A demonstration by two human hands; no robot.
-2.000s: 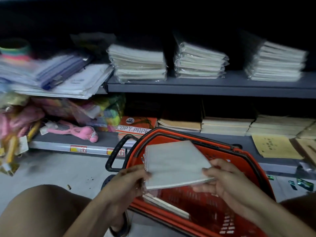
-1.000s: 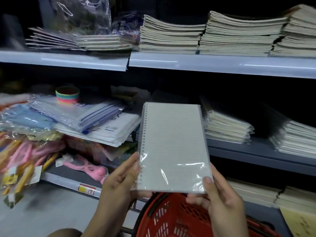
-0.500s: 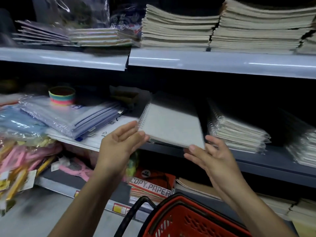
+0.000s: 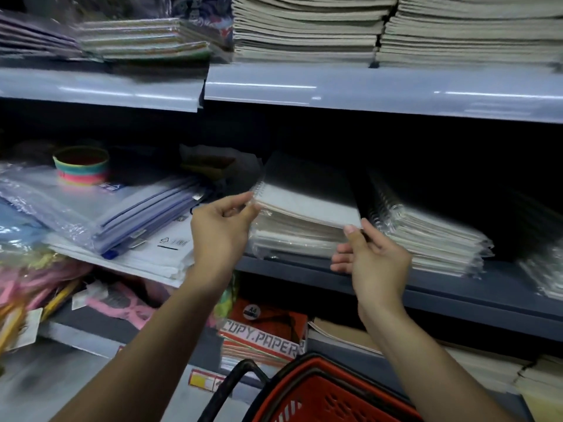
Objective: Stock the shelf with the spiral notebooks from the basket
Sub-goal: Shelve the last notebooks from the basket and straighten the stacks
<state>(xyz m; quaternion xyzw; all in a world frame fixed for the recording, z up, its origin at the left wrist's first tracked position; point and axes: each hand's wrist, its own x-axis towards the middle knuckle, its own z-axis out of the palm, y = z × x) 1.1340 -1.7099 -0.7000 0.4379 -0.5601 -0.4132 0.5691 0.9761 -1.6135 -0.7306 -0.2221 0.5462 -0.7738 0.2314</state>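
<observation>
A person faces a dim shop shelf (image 4: 396,287), seen from a camera on their head, with both arms reaching forward and slightly up. A wrapped spiral notebook (image 4: 307,202) lies flat on top of a stack of notebooks (image 4: 292,239) on the middle shelf, directly ahead of the hands and just above them. Its long axis runs away from the person into the dark of the shelf, with the wire spiral along its left edge. The left hand (image 4: 219,229) pinches the near left corner by the spiral between thumb and fingertips. The right hand (image 4: 370,260) has its thumb against the near right corner, its other fingers loosely curled underneath; whether they truly grip the corner cannot be told. Both hands sit about equally near, one at each front corner, so a straight push inward would likely square the notebook on the stack. Just to the right stands a second stack (image 4: 432,236), its spirals close beside the notebook's right edge. A red basket (image 4: 329,394) sits low in front, between the forearms; its contents are out of view.
</observation>
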